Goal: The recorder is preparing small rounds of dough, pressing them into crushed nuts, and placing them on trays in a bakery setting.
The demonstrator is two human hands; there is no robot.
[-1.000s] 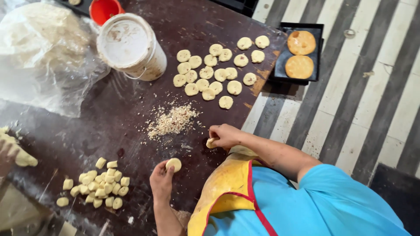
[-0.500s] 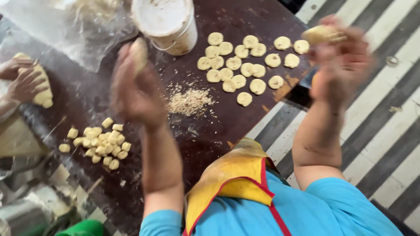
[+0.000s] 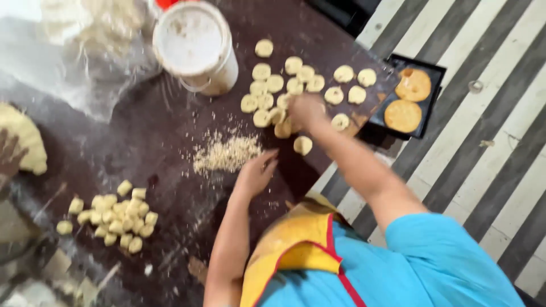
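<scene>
Right hand (image 3: 305, 109) is down among the flattened dough discs (image 3: 296, 85) on the dark table (image 3: 142, 142), just this side of the white bucket (image 3: 196, 45); it's blurred, so I cannot tell whether it pinches a disc. Left hand (image 3: 256, 173) reaches with fingers loosely spread, holding nothing, beside the crumb pile (image 3: 224, 152) below the bucket. Small dough lumps (image 3: 116, 213) sit well below-left of the bucket, and a black tray (image 3: 427, 94) with two browned rounds (image 3: 408, 101) lies far right.
</scene>
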